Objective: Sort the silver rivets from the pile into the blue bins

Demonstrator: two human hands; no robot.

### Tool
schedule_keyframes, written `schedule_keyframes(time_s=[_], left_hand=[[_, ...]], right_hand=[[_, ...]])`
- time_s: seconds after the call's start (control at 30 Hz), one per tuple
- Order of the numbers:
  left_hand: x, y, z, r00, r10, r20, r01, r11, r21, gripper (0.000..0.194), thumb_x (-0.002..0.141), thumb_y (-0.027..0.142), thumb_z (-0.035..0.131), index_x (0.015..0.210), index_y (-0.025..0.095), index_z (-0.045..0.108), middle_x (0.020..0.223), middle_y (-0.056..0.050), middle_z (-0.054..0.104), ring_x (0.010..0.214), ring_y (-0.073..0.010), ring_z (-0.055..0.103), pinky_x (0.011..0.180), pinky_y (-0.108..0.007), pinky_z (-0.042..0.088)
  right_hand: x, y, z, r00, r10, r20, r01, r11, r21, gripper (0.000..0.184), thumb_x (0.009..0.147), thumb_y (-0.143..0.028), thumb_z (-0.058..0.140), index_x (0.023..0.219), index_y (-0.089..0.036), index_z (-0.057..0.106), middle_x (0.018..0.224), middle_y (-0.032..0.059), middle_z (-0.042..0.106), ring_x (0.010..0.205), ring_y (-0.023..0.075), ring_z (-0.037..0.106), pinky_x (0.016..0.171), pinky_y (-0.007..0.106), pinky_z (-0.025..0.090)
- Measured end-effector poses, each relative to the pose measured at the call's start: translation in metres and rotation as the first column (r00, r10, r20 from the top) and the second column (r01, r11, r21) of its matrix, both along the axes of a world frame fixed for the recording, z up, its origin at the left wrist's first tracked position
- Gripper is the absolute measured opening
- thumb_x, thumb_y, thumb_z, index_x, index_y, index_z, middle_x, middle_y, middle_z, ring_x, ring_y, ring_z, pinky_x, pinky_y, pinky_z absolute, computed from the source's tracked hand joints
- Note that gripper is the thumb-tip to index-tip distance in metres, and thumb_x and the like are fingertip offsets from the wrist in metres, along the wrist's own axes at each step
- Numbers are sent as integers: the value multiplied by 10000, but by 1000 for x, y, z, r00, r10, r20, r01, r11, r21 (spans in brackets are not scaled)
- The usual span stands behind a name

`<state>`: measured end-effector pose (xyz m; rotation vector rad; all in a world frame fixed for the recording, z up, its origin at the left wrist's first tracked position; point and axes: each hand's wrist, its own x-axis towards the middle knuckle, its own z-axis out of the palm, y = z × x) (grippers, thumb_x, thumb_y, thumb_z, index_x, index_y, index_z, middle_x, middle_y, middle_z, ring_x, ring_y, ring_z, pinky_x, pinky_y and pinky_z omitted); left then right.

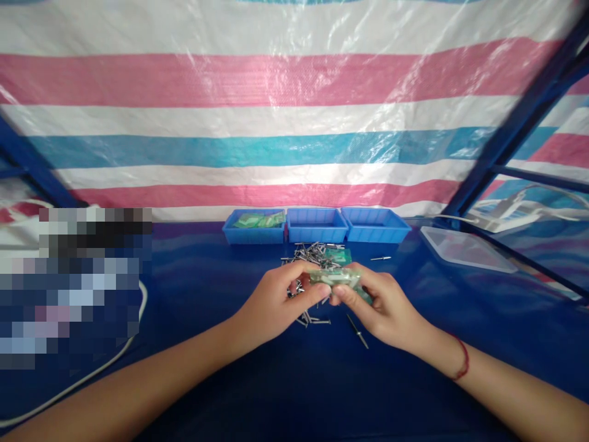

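Observation:
My left hand (280,301) and my right hand (380,307) meet over the blue table (294,380). Both pinch a small green translucent part (335,276) between thumb and fingers. Under and behind the hands lies a heap of small metal pins (315,253), with a few loose ones in front, such as a dark pin (358,331). Another green part (340,255) lies just behind the heap. A red string circles my right wrist.
Three blue bins stand in a row at the back: the left bin (253,226) holds green parts, the middle bin (316,225) and the right bin (375,224) show nothing inside. A clear lid (464,248) lies at right. A white cable (92,374) curves at left. A striped tarp hangs behind.

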<state>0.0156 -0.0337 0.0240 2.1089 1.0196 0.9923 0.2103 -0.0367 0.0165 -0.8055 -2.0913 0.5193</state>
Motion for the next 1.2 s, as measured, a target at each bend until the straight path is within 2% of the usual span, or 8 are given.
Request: schedule_keyframes(time_s=[0.17, 0.27, 0.47, 0.57, 0.73, 0.87, 0.97, 1.2], left_hand=[[0, 4, 0, 1000, 13, -7, -13, 994, 113, 128, 866, 275, 539, 895, 175, 612, 799, -3, 644, 712, -126, 560, 653, -239, 420], [-11, 24, 2, 987, 156, 32, -159, 968, 192, 143, 873, 290, 519, 919, 179, 598, 849, -16, 646, 761, -139, 572, 696, -260, 427], [-67, 90, 3, 797, 548, 254, -599, 770, 219, 430, 819, 285, 582, 1186, 172, 387, 704, 24, 615, 698, -144, 592, 668, -261, 422], [-88, 106, -5, 746, 665, 25, -647, 716, 261, 373, 816, 343, 584, 1135, 196, 458, 765, -9, 645, 787, -194, 605, 742, -331, 444], [-87, 102, -16, 576, 764, -292, -540, 623, 566, 296, 882, 421, 474, 1011, 218, 646, 1240, -126, 532, 1182, -333, 425, 914, -504, 373], [-70, 101, -9, 719, 555, -419, -208, 746, 632, 387, 940, 404, 360, 1206, 199, 552, 1288, -94, 522, 1204, -231, 444, 1012, -397, 333], [-55, 106, -2, 724, 429, -541, -25, 799, 600, 442, 945, 445, 332, 1280, 200, 484, 1343, -72, 506, 1258, -227, 413, 1045, -407, 291], [-45, 125, 4, 619, 439, -651, -48, 848, 527, 523, 930, 517, 293, 1157, 133, 566, 1119, -132, 656, 1050, -260, 594, 996, -466, 337]], right_hand=[[3, 3, -1, 999, 49, 2, -49, 997, -52, 97, 907, -217, 484, 902, -201, 580, 753, -6, 618, 652, 99, 592, 595, 214, 456], [4, 7, -3, 999, 42, -25, -44, 993, -110, 224, 923, -243, 460, 1146, -231, 474, 803, -3, 609, 658, 107, 586, 609, 241, 474], [2, 12, -9, 996, 49, -71, -58, 989, -135, 313, 927, -278, 446, 1228, -250, 364, 827, -1, 554, 646, 102, 557, 595, 249, 486], [0, 12, -10, 996, 77, -40, -82, 988, -131, 328, 923, -271, 452, 1234, -246, 349, 825, -2, 553, 636, 100, 551, 603, 255, 489], [-2, 11, -11, 995, 96, -25, -99, 986, -138, 338, 923, -269, 450, 1241, -244, 338, 830, 6, 563, 648, 106, 563, 589, 253, 491], [-2, 11, -11, 996, 92, -7, -92, 984, -150, 350, 922, -264, 451, 1251, -246, 331, 844, 11, 568, 656, 108, 564, 595, 257, 495], [-1, 10, -10, 996, 90, 4, -89, 988, -130, 345, 920, -261, 451, 1245, -246, 336, 827, 5, 570, 654, 108, 562, 595, 254, 492], [7, 15, -3, 1000, -16, -16, 15, 999, -42, 318, 905, -265, 461, 1208, -206, 383, 760, -8, 573, 625, 111, 558, 580, 248, 478]])
